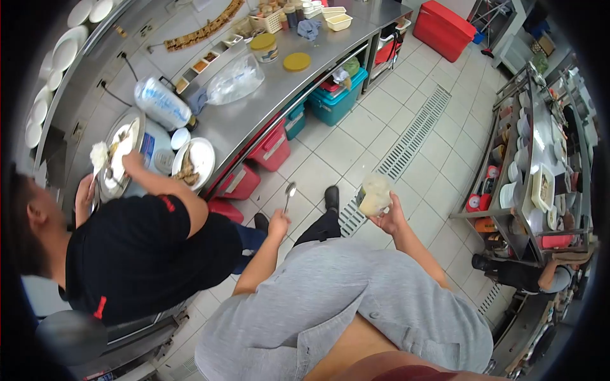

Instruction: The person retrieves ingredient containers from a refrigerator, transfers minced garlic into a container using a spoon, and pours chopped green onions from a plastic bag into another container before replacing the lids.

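My left hand [278, 225] is closed around the handle of a metal spoon [290, 190], its bowl pointing up and away from me. My right hand [392, 217] grips a see-through container [373, 194] with pale, whitish contents, held out over the floor. The two hands are well apart, and the spoon does not touch the container. On the steel counter ahead lie a yellow lid [297, 61] and a tub with a yellow lid [264, 47].
A co-worker in a black shirt [140, 244] stands close on my left, hands over plates of food [202, 159]. Coloured bins [337, 101] sit beneath the counter. A floor drain [406, 140] runs ahead. Shelving with dishes [530, 165] and another person [518, 273] are on the right.
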Demonstrator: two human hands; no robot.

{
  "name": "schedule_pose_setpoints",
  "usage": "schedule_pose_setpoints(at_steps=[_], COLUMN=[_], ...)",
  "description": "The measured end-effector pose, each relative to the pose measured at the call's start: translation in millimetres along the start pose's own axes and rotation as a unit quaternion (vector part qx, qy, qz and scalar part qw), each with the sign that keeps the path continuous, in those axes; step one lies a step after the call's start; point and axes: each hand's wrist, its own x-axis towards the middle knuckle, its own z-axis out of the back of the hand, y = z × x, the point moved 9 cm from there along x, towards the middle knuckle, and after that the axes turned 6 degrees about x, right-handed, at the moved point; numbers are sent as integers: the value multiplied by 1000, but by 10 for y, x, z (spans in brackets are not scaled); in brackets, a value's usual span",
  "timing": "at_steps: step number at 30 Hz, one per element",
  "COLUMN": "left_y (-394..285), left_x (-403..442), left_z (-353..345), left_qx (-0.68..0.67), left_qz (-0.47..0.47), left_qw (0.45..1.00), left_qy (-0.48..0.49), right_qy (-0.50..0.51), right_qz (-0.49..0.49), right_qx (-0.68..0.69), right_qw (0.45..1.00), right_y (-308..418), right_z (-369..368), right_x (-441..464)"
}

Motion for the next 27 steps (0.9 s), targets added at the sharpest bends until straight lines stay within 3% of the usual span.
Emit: schedule_pose_setpoints(at_steps=[2, 4, 8, 10, 12, 14, 15, 20, 22, 26, 27], left_y=[-992, -1691, -3036, -3683, -4366, -4957, -5199, -6001, -6202, -6213, -6071], left_x=[387, 1015, 2325, 3024, 3638, 4258, 4545, 5509, 5646, 5955, 6169], left_z=[214, 384, 685, 855, 1048, 1179, 1224, 1279, 1267, 1071, 977], left_qx=[9, 77, -33, -41, -18, 29, 55, 159, 220, 202, 231], left_qz=[-11, -172, -131, -193, -216, -212, -198, -138, -144, -108, -88], left_qw=[999, 961, 981, 957, 950, 955, 958, 957, 927, 925, 924], left_qy=[-38, -203, -141, -213, -224, -207, -200, -200, -266, -303, -292], right_qy=[-3, 10, -112, -127, -146, -262, -215, -156, -147, -96, -36], right_qz=[12, 76, 151, 148, 142, 184, 204, 249, 239, 272, 292], right_qx=[28, 25, 62, 106, 147, 141, 175, 207, 212, 77, 26], right_qw=[1000, 997, 980, 975, 968, 937, 939, 933, 936, 954, 955], right_y=[259, 730, 1680, 2163, 2542, 2995, 3212, 4037, 4318, 5162, 5467], right_z=[59, 135, 464, 812, 771, 721, 601, -264, -661, -1494, -1853], right_x=[187, 394, 615, 978, 1147, 1133, 1292, 1824, 2067, 2678, 2829])
